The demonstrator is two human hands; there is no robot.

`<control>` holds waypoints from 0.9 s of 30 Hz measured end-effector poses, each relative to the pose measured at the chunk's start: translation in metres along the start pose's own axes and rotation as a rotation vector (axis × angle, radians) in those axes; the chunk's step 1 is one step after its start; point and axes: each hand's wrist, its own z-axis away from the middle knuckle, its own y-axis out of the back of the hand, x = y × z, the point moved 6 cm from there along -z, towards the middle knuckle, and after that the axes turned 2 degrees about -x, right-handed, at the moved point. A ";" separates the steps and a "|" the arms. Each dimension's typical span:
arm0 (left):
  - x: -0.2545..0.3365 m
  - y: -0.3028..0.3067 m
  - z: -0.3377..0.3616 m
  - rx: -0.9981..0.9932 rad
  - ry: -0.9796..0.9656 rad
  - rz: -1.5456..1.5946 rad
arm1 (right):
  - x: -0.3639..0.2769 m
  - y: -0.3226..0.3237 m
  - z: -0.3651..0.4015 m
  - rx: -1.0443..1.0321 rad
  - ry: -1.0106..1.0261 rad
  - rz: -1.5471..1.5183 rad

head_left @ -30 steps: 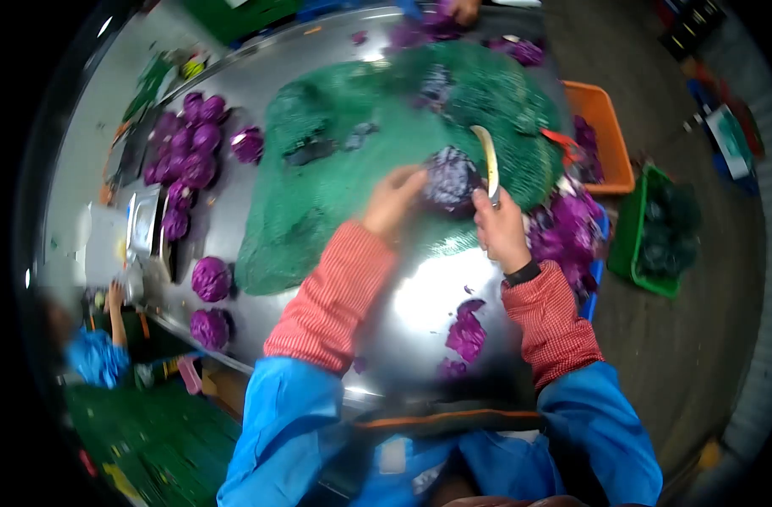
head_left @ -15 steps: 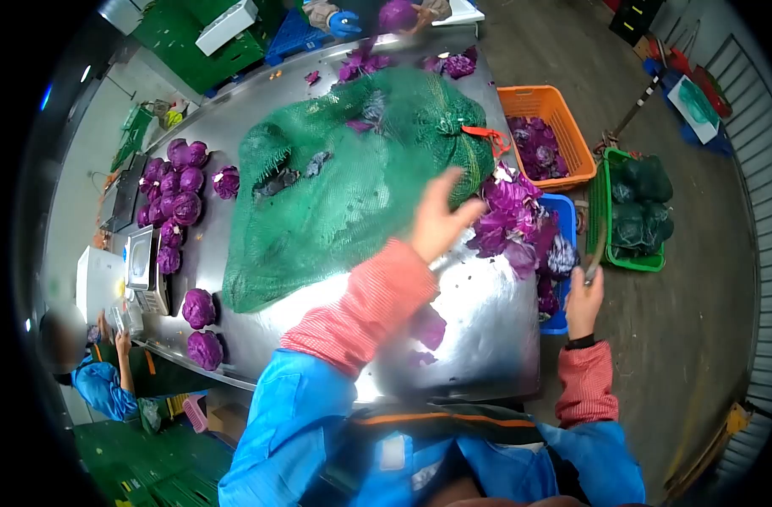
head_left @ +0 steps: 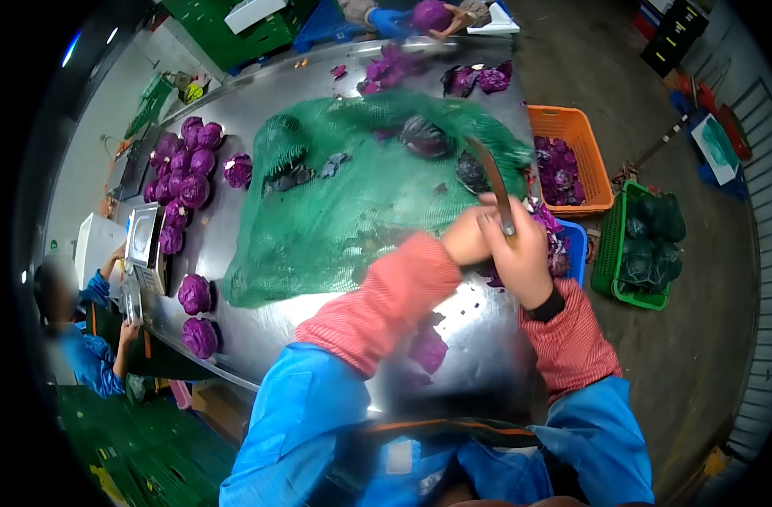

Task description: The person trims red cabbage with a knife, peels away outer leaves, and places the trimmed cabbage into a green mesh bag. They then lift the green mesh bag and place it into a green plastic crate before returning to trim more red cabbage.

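Observation:
My right hand [head_left: 523, 258] is closed round the handle of a knife [head_left: 493, 182], its curved blade pointing up and away over the bag. My left hand [head_left: 468, 237] is against the right one, its fingers mostly hidden. Beneath and beyond both hands a green mesh bag [head_left: 335, 228] lies spread on the metal table [head_left: 479, 338]. Two dark cabbages [head_left: 424, 137] show at its far right part, with dark leaf scraps [head_left: 335, 164] farther left. Purple leaves [head_left: 428, 348] lie on the table nearer my body.
Red cabbages [head_left: 194, 190] and a scale [head_left: 145, 241] stand at the left, beside a person [head_left: 98, 355]. An orange crate [head_left: 605, 160], a blue crate [head_left: 578, 249] and a green crate [head_left: 607, 253] are on the right. Across the table, another person's hands [head_left: 462, 19] hold a cabbage.
My right hand has brought the knife from the table's right side up to my left hand. The bag's gathered right end now lies spread out, and its red tie no longer shows.

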 end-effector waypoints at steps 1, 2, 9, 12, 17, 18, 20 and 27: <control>-0.015 -0.024 -0.006 0.152 0.017 0.319 | 0.005 -0.010 -0.017 -0.100 0.023 0.024; -0.030 -0.049 -0.010 0.313 -0.014 0.633 | 0.016 -0.022 -0.032 -0.252 -0.020 0.108; 0.003 -0.043 -0.030 -0.049 0.306 0.182 | 0.173 -0.013 -0.096 -0.230 -0.256 0.295; -0.056 -0.019 -0.009 0.515 0.204 0.290 | 0.187 0.022 -0.095 -0.091 -0.570 0.101; -0.175 0.038 0.004 0.867 0.646 0.693 | 0.221 0.006 -0.086 -0.176 -0.826 -0.012; -0.173 0.035 -0.003 0.722 0.734 0.858 | 0.217 0.003 -0.086 -0.176 -0.846 -0.003; -0.155 0.037 -0.009 0.675 0.786 1.016 | 0.217 -0.001 -0.086 -0.133 -0.831 -0.035; -0.085 0.063 0.050 0.603 0.718 1.091 | 0.151 -0.004 -0.030 -0.176 -0.532 -0.038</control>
